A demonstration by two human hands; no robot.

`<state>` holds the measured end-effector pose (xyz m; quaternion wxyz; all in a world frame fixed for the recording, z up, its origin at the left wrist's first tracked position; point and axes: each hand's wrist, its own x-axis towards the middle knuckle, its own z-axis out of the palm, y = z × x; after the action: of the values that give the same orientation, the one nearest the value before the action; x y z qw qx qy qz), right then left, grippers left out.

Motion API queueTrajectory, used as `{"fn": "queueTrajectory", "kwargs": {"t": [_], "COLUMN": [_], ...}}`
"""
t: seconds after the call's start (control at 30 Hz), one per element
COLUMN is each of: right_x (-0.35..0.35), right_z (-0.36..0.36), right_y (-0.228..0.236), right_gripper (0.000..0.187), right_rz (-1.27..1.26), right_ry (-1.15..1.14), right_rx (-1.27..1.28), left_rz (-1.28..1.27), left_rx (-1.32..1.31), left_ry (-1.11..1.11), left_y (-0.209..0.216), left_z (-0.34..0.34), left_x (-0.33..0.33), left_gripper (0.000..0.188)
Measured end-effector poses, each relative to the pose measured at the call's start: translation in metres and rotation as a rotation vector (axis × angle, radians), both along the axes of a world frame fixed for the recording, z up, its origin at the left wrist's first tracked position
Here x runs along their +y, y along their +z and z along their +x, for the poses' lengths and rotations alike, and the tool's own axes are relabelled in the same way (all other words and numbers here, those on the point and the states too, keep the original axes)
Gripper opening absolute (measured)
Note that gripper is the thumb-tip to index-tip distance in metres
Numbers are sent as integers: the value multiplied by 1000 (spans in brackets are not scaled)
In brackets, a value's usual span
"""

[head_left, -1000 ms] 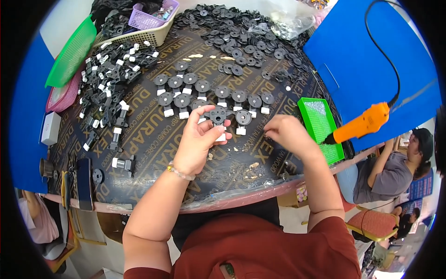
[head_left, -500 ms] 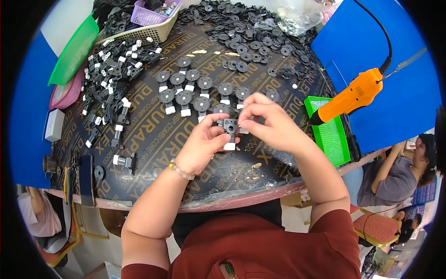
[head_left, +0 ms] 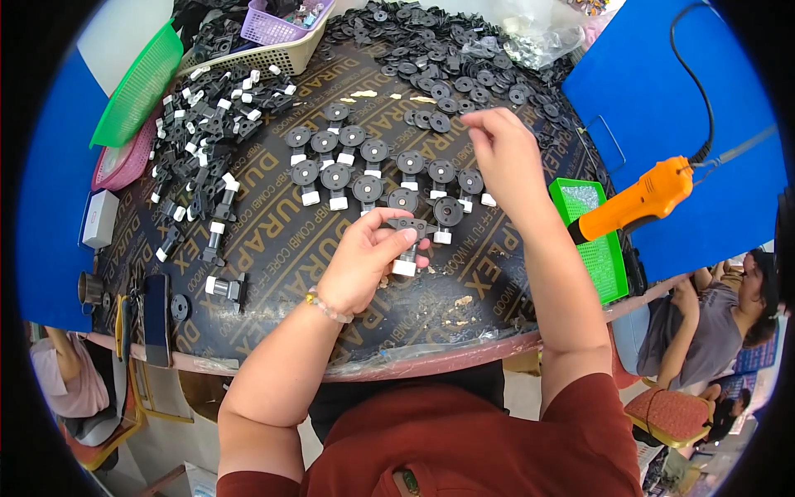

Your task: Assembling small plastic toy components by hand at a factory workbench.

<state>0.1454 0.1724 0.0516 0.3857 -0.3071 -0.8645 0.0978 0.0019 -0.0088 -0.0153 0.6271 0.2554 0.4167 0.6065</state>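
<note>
My left hand (head_left: 362, 263) grips a black plastic bracket (head_left: 411, 224) with a white cap at its near end. The thumb presses on its face, and fingers wrap underneath. My right hand (head_left: 507, 156) is raised over the table near the loose black discs (head_left: 439, 122), its fingers loosely bent and nothing visible in them. Between the hands and the far pile stand several bracket pieces with a round black disc on top and a white cap (head_left: 368, 189). One such disc-topped piece (head_left: 448, 212) sits just right of the held bracket.
Black brackets with white caps (head_left: 207, 124) are heaped at the left, near green and pink baskets (head_left: 137, 91). More discs pile up at the back. An orange electric screwdriver (head_left: 638, 199) hangs over a green tray (head_left: 609, 273) at right. A phone (head_left: 156, 319) lies front left.
My right hand has left the bracket and moved away and to the right, toward the discs. My left hand keeps hold of the bracket, which has shifted slightly.
</note>
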Motion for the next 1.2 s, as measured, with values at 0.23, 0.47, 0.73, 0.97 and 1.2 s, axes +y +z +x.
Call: {"fn": "queueTrajectory", "kwargs": {"t": [0.23,0.47,0.73,0.97,1.2], "right_x": [87,115,-22,-44,-44], "right_z": [-55,-52,-57,-49,-49], "right_y": [-51,-63,-1,-14,-13], "right_gripper": [38,44,41,45,45], "right_rz": [-138,-93,-397,-167,-75], "right_ry": [-130,84,468,573,602], "right_rx": [-396,-426,-165,-181,-141], "left_rz": [26,-4,84,167,164], "left_rx": [32,-75,-130,-30,-52], "left_ry": [72,124,339,323,336], "left_y": [-4,5,-1,-12,-6], "left_z": [-8,-10,-14,-19,-18], "left_x": [0,-1,2,5,4], "left_gripper": [30,32,37,46,48]}}
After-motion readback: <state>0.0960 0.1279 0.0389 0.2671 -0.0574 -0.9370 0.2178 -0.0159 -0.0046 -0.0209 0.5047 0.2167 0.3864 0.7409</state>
